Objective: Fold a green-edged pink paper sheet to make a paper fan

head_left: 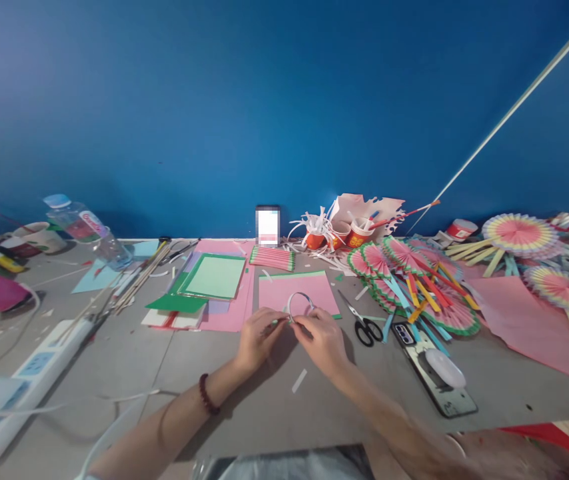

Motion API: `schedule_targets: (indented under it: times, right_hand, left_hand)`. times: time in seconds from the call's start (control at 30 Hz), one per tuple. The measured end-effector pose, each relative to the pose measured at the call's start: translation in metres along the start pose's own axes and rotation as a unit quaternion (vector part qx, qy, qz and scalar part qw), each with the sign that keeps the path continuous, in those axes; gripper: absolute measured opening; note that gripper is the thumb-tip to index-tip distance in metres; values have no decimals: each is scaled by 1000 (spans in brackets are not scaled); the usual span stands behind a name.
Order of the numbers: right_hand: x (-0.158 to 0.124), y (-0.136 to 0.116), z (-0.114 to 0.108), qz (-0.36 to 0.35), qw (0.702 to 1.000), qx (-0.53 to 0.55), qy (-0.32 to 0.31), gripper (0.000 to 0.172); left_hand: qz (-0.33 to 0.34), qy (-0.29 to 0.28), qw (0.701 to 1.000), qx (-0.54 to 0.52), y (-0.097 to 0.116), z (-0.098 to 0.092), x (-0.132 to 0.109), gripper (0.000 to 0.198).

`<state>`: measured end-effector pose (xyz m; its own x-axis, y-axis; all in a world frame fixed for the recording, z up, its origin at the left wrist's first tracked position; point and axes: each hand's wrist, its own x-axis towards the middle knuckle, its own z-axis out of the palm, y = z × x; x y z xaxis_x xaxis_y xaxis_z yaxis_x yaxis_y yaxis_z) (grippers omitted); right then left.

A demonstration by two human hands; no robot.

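My left hand (pixel 260 337) and my right hand (pixel 323 340) meet over the grey table, fingertips pinched together. Between them is a thin white paper strip (pixel 298 295) that curves up in a loop. Both hands grip it near the fingertips. Behind the loop lies a pink sheet (pixel 292 287) with green edges. A short white strip (pixel 299 381) rests on the table below my hands. To the right of my right hand are black-handled scissors (pixel 367 328), lying with the blades pointing away.
Green and pink papers (pixel 214 277) are stacked at left. Folded paper fans (pixel 414 280) and a phone (pixel 434 373) with a white case on it lie at right. Paper cups (pixel 360 232) stand by the wall. A power strip (pixel 24 387) and a tilted bottle (pixel 89 230) are at far left.
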<state>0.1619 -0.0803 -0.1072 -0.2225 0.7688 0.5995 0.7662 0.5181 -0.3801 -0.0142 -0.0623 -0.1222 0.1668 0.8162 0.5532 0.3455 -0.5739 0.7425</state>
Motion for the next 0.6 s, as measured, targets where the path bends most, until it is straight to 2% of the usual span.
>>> schedule_targets:
  times: [0.17,0.43,0.53,0.6]
  right_hand:
    - [1,0,2,2,1000,3,6,17]
    - [-4,8,5,83,993,69,-36,23]
    - [-3,7,6,98,984,136,-60,19]
    - [-1,6,6,117,967,210,-84,16]
  left_hand:
    - [0,0,1000,10,6,0,0,15]
    - [-22,-15,1000,1,14,1,0,19]
    - [-38,-9,999,-5,13,1,2,21]
    - [-48,-3,999,-13,11,0,3,21]
